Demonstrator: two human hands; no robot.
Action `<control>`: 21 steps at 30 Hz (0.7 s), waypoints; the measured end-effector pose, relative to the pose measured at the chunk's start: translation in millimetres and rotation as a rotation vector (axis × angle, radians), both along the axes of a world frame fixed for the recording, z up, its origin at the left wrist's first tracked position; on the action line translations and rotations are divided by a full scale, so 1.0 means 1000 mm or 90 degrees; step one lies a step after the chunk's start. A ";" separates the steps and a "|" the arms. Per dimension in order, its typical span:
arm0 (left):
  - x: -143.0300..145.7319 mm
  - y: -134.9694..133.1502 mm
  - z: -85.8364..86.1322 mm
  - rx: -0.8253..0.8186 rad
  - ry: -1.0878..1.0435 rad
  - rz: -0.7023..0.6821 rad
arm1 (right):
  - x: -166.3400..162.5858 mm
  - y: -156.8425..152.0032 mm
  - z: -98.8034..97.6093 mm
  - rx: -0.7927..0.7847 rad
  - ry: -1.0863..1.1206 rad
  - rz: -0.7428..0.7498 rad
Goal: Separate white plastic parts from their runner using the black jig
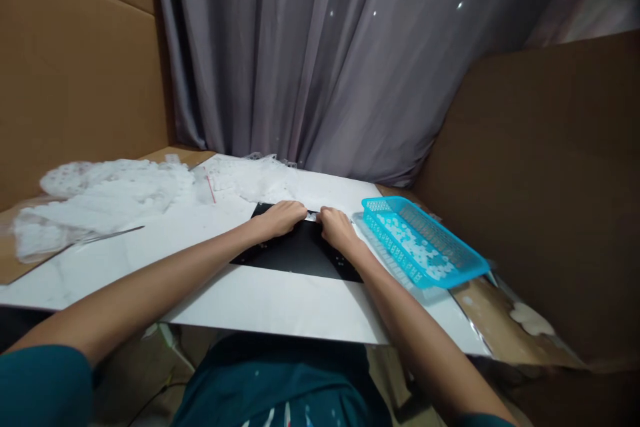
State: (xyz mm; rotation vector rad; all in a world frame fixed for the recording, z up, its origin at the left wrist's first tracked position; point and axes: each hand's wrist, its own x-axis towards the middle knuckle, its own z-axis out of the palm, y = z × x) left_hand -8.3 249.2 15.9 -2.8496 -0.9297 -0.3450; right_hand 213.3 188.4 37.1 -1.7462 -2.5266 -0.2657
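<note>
Our left hand [280,217] and right hand [337,227] sit together on the black mat [300,257], both seemingly pinching 1 small white piece [312,216].

Dark teal t-shirt [280,380] with short sleeves [40,383], little white splotches printed down the front; left hand [280,217] and right hand [337,227] both bare.

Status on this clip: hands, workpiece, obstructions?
Left hand and right hand pinching small white piece over black mat. Blue basket right, apart. White scrap pile left.
</note>
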 end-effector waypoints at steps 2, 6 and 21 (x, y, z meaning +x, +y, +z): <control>0.002 0.011 -0.002 -0.003 0.002 0.010 | 0.001 0.011 0.001 -0.006 -0.002 -0.007; 0.005 0.019 0.002 -0.004 0.001 0.021 | 0.001 0.016 0.005 -0.010 -0.003 -0.012; -0.077 -0.094 0.063 -0.087 -0.055 -0.074 | -0.032 -0.094 0.037 -0.009 0.048 0.167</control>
